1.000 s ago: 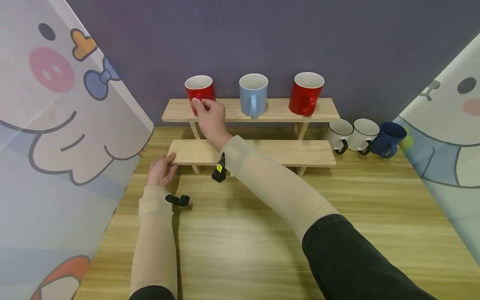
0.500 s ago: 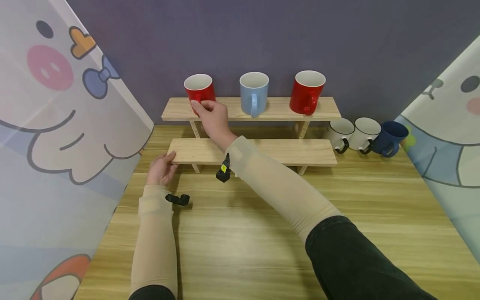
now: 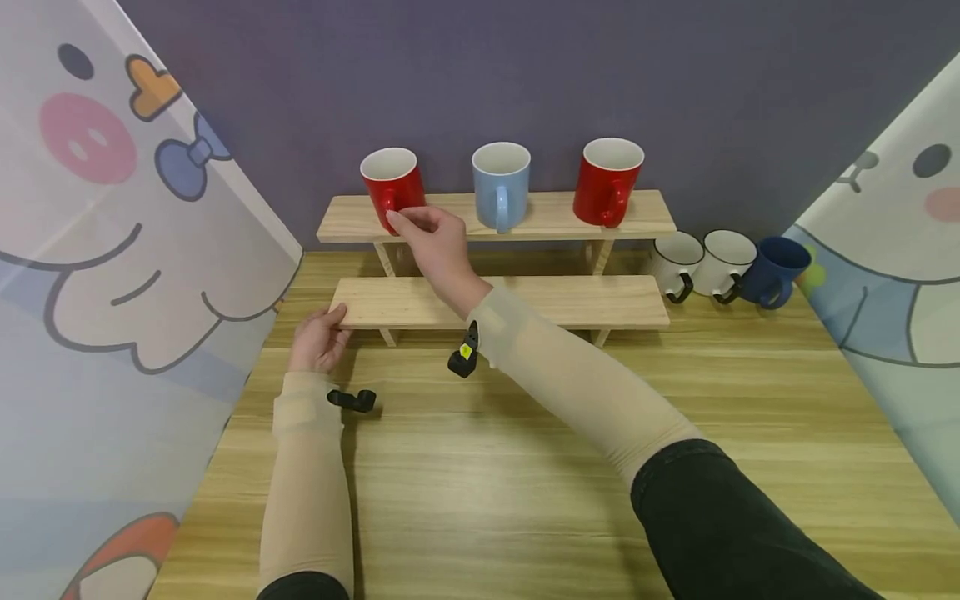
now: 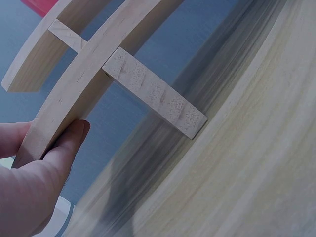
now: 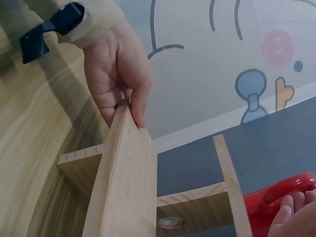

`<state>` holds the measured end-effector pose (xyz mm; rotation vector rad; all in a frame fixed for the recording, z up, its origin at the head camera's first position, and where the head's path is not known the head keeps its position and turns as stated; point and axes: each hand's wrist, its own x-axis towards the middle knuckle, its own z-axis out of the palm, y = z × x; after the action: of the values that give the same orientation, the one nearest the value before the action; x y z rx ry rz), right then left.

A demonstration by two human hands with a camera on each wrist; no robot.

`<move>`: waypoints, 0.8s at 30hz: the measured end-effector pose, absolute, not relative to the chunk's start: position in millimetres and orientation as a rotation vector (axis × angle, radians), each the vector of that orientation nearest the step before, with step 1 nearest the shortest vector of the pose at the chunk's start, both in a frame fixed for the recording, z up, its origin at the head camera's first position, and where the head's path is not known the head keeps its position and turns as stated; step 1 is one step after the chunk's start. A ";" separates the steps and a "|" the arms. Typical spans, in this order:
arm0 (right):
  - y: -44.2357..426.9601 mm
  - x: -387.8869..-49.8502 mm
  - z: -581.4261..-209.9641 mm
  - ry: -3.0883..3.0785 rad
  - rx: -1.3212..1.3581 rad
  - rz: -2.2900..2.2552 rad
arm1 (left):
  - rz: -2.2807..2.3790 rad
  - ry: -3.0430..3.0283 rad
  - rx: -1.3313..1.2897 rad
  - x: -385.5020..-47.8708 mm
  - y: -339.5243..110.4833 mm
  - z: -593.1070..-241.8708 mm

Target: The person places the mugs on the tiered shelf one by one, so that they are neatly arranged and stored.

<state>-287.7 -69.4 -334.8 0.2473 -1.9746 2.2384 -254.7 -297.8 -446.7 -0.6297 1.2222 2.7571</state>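
A two-tier wooden shelf (image 3: pixel 495 302) stands against the back wall. My left hand (image 3: pixel 318 337) grips the left end of its lower board; the left wrist view shows the thumb on one face and fingers (image 4: pixel 12 138) on the other. On the upper board's left end stands a red mug (image 3: pixel 405 188), its handle towards me. My right hand (image 3: pixel 442 254) pinches low on that handle with thumb and curled fingers, also seen in the right wrist view at the mug's handle (image 5: pixel 284 189). A light blue mug (image 3: pixel 501 187) and another red mug (image 3: pixel 606 187) stand to its right.
On the table (image 3: pixel 480 483), right of the shelf, two white mugs with black handles, a nearer one (image 3: pixel 671 271) and a second (image 3: pixel 716 271), stand beside a dark blue mug (image 3: pixel 772 267). Cartoon-printed panels flank both sides, and a grey wall (image 3: pixel 480 75) closes the back.
My right hand has shifted slightly right and down along the red mug's handle, showing more of it. My left hand has kept its grip on the shelf. The head view has shifted a little.
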 end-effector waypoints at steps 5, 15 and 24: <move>-59.8 -275.9 -330.1 -1.989 0.351 2.220 | 2.757 1.220 -0.631 -255.8 -299.1 -447.5; -27.1 -254.6 -328.2 -1.957 0.537 2.212 | 2.754 1.213 -0.631 -255.1 -301.0 -448.0; 8.3 -238.1 -328.9 -2.014 0.608 2.143 | 2.741 1.234 -0.647 -253.5 -299.4 -444.8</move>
<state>-238.1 8.3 -328.9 0.6081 -2.0137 2.1432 -253.5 -299.4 -444.8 -0.6474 1.2345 2.7412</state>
